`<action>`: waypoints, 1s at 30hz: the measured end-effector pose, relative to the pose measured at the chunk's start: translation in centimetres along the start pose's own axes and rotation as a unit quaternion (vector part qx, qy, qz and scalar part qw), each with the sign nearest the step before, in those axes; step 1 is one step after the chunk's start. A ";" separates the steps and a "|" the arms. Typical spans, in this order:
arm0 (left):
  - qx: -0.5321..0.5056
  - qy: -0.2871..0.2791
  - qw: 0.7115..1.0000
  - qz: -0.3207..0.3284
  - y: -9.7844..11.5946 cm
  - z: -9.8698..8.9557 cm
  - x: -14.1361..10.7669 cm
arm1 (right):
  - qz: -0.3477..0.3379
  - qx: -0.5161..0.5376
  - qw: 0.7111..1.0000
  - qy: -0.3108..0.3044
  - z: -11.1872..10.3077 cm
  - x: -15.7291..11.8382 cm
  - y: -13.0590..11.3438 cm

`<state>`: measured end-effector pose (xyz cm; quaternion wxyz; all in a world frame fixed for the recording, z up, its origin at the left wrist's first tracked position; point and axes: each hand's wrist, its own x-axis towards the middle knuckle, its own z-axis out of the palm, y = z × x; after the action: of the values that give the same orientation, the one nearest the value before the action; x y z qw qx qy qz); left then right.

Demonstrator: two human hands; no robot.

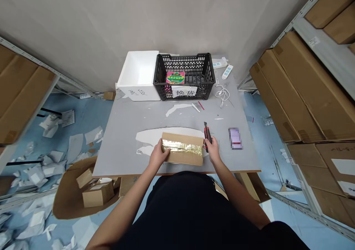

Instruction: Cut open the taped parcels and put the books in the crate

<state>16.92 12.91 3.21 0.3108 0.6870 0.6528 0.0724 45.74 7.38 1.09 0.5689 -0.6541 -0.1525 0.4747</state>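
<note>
A cardboard box (183, 158) with shiny tape along its top lies near the table's front edge. My left hand (159, 154) grips the box's left end, with the thumb on top. In my right hand (212, 148) is a black and red utility knife (208, 136), its tip pointing away from me; this hand is at the box's right end. Torn white paper (146, 135) spreads on the table beneath and behind the box.
A black plastic crate (205, 89) holding a colourful box (175, 77) and a white foam bin (138, 91) stand at the back. A phone (235, 138) lies right on the table (119, 146). Shelves of cartons (294, 80) flank both sides; a large carton (65, 202) sits on the floor.
</note>
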 end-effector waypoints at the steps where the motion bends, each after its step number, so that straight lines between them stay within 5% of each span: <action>1: 0.009 -0.004 1.000 -0.011 -0.5 -0.3 -0.6 | 0.000 -0.014 1.000 -0.020 0.6 0.8 -0.5; 6: 0.089 0.011 0.996 -0.005 -0.9 -1.1 -2.2 | 0.012 -0.031 0.991 -0.130 1.8 3.7 -2.8; 9: 0.148 0.064 0.979 0.121 0.2 -0.6 -1.7 | -0.001 -0.059 0.988 -0.145 0.4 3.6 -3.5; 13: 0.175 0.026 0.952 0.251 1.9 0.9 -0.2 | 0.013 -0.117 0.983 -0.138 -3.2 1.5 -3.3; 19: 0.174 0.016 0.945 0.275 2.8 2.1 0.6 | 0.069 -0.144 0.972 -0.174 -7.0 -1.7 -1.1; 30: 0.208 -0.014 0.924 0.321 2.7 2.2 0.7 | 0.113 -0.101 0.965 -0.212 -8.0 -1.8 -1.3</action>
<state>20.42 12.96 2.60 0.1302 0.9098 0.3936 0.0212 51.65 1.66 2.23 0.3967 -0.6057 -0.2417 0.6460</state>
